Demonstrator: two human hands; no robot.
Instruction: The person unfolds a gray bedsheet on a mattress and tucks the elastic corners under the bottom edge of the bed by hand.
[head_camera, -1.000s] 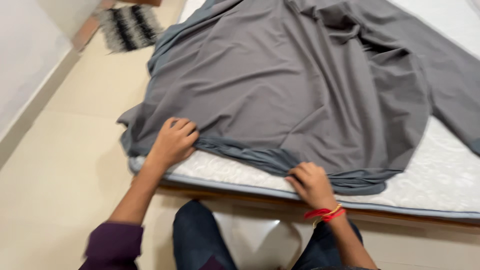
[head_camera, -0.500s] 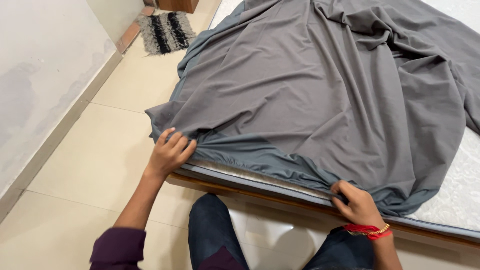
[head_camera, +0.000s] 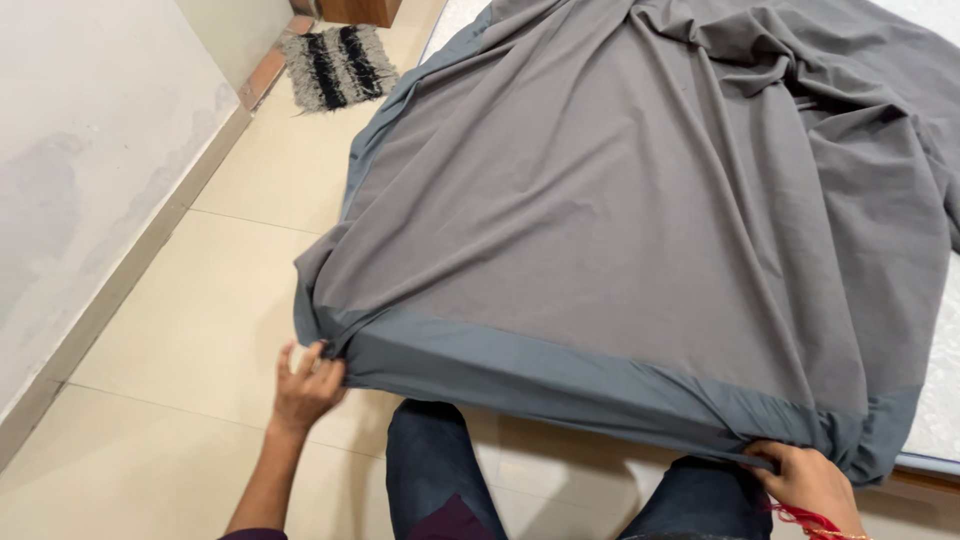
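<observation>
1. The person's legs in dark trousers stand at the near side of the bed, between the two hands.
2. The right hand, with a red thread at the wrist, is clenched on the near hem of the grey sheet at the sheet's right near corner.
3. The left hand grasps the sheet's left near corner, its fingers curled into the cloth where the band gathers into folds, just off the bed's edge and over the floor.
4. A darker grey band runs along the sheet's near edge from one hand to the other and hangs over the side of the bed.
5. The sheet lies spread over the bed, fairly smooth at the near left and creased in long folds toward the far right.
6. The white mattress shows bare to the right of the sheet.
7. To the left of the sheet, the tiled floor meets a pale wall.
8. Beyond the sheet's far left edge, a small striped black and grey rug lies on the floor.
</observation>
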